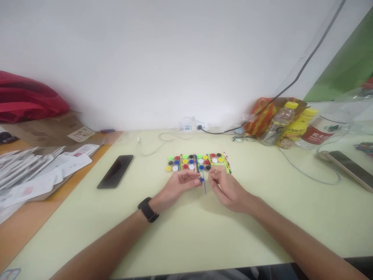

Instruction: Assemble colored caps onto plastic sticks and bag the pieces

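Note:
My left hand (181, 183), with a black watch on its wrist, pinches a small blue piece (201, 179) between thumb and fingertips. A thin blue stick (205, 188) hangs down right beside this piece, and I cannot tell whether the two are joined. My right hand (227, 187) is closed just to the right of the stick, fingers curled in; anything inside them is hidden. Directly behind both hands, rows of round coloured discs (185, 161) lie on the table with thin coloured sticks between and beside them.
A black phone (115, 172) lies left on the pale table (163, 237). Farther left are stacked white packets (29, 171) and a cardboard box (49, 128). At the right stand bottles (278, 123), with glasses (244, 138), a cable (314, 179) and another phone (351, 169) nearby.

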Demonstrator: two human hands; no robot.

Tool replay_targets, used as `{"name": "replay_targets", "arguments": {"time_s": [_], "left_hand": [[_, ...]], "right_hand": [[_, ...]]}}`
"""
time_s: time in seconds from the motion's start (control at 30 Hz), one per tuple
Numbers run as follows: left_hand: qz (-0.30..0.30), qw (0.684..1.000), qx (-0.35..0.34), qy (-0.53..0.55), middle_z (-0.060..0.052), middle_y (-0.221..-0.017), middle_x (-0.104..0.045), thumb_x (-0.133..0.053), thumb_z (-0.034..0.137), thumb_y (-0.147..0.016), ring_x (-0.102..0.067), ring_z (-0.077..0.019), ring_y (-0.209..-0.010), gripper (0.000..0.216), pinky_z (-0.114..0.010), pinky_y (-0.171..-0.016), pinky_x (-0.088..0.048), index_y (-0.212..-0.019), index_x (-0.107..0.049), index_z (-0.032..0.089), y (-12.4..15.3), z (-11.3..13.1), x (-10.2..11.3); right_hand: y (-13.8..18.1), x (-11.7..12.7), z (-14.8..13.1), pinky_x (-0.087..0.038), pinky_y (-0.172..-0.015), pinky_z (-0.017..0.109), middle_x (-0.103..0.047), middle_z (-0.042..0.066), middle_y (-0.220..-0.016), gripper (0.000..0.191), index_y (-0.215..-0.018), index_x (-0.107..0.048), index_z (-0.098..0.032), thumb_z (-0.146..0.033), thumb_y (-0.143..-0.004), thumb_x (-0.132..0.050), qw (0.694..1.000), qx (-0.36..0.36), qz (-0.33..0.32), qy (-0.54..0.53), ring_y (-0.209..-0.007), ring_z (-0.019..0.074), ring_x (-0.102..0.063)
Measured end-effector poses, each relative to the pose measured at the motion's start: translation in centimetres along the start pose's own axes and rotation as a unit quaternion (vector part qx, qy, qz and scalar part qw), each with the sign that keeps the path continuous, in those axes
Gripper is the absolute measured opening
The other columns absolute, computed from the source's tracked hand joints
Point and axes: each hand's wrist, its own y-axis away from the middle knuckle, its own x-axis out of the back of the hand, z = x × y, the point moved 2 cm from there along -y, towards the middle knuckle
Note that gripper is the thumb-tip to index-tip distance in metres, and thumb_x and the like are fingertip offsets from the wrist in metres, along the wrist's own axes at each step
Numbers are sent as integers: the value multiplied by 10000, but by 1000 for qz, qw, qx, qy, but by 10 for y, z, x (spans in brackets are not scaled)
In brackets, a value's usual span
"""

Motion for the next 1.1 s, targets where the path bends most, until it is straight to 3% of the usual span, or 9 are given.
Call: {"name": "replay_targets", "arguments": {"time_s": [0.33,0.93,1.1], "left_hand": [[-17,1000,-5,9,-98,-1084,-755,-852,296,-833,-714,-225,-1019,304,-383,-978,-535,-1093,-762,165,2,1,-3],[-48,999,-20,-13,-106,-1129,-745,-806,289,-881,-704,-221,-1045,264,-350,-959,-536,-1114,-765,172,3,4,-6],[-44,999,-17,-8,-104,-1141,-743,-810,296,-879,-708,-218,-1041,263,-335,-935,-550,-1109,-765,177,3,4,-5]], "right_hand": [[2,-7,3,-434,-683,335,-559,53,-983,109,-1022,-312,-249,-143,-1021,-336,1000,-2,-19,22,-709,177,-520],[1,-8,2,-419,-682,337,-564,26,-898,122,-1102,-318,-245,-147,-1031,-336,999,-7,-42,11,-701,193,-539],[1,-9,3,-399,-664,318,-543,-3,-851,209,-1144,-330,-241,-108,-989,-376,999,-6,-38,6,-693,184,-533]]}}
